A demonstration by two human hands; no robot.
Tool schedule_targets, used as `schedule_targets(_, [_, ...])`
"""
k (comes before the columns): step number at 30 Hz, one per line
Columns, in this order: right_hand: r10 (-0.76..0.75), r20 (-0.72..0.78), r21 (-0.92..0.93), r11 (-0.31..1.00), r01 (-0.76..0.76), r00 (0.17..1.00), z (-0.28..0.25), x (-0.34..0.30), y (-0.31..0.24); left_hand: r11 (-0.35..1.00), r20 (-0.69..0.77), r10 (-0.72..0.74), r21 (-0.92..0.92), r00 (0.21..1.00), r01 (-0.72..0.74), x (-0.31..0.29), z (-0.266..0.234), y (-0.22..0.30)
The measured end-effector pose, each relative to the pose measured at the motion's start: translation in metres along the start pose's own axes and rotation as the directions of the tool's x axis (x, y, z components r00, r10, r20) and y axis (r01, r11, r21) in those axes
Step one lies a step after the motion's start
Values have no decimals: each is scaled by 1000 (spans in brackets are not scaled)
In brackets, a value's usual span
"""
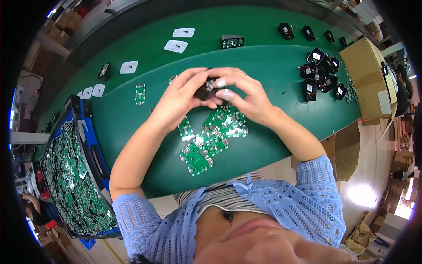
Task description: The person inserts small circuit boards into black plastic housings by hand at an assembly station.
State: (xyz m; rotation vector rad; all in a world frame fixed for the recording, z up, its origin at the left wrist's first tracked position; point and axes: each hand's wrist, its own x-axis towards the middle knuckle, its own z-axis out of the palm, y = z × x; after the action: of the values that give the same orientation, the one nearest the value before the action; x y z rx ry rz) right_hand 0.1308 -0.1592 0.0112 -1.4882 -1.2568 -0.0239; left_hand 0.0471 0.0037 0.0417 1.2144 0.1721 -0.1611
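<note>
The left hand cups a small black plastic case; the right hand pinches it. Brace it firmly, clear of the green circuit boards toward the green table's near edge.

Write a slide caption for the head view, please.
Left hand and right hand hold a black case near loose green boards.

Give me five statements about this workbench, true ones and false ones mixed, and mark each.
1. The left hand and right hand both touch one black part. True.
2. Loose boards lie on the table. True.
3. Those boards are red. False: they are green.
4. A carton stands right of a cluster of black housings. True.
5. That cluster lies left of the hands. False: it lies to their right.
</note>
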Motion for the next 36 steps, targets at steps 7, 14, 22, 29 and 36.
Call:
schedule_targets(7, [113, 74, 108, 987, -121, 991, 10, 4, -18, 988, -63, -30, -150, 998, 20, -44, -17, -15])
schedule_targets(14, [-34, -185, -387, 921, -41, 982, -6, 33, 40, 974, -232, 62, -197, 971, -109, -66, -28, -23])
schedule_targets(22, [485, -95, -339, 805, -486, 869, -47, 68, 171, 959, -378, 92, -216, 921, -184, -67, -40, -22])
schedule_targets(29, [325, -174, -572, 735, -364, 930, -75, 100, 213, 950, -444, 99, -225, 891, -217, -55, -55, -22])
schedule_targets(36, [381, 331, -591, 797, -126, 863, 22, 66, 51, 946, -551, 154, -156, 820, -283, -60, -65, -25])
